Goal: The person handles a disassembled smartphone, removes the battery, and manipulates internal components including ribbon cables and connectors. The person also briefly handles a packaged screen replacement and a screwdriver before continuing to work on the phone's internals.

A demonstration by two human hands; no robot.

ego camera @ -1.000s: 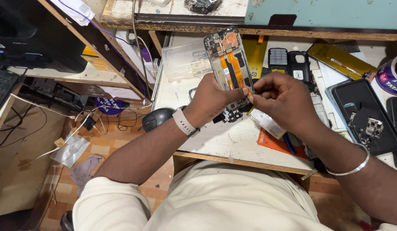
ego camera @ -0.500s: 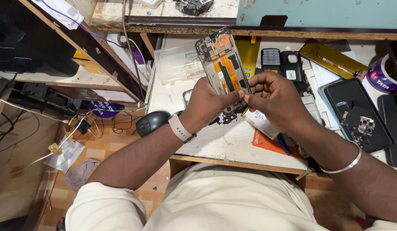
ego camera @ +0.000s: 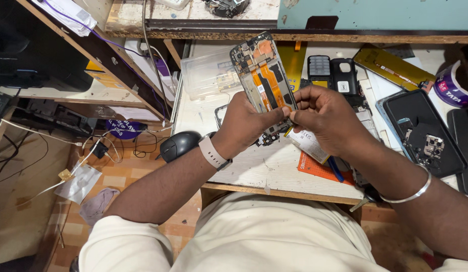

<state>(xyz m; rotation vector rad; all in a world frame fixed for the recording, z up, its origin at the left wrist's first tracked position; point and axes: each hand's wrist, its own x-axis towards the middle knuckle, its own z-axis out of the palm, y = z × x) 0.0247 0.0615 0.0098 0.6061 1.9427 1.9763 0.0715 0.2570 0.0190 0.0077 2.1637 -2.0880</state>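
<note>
Orange ribbon cables run along the opened phone (ego camera: 261, 75), tilted up and away. Left hand (ego camera: 244, 123) grips its lower end; right hand (ego camera: 322, 118) pinches beside that same end.

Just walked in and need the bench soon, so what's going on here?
A person holds an opened phone frame upright over the white workbench. The left hand grips its lower part, and the right hand pinches at its lower edge. Other phone parts and a dark back cover lie around.
</note>
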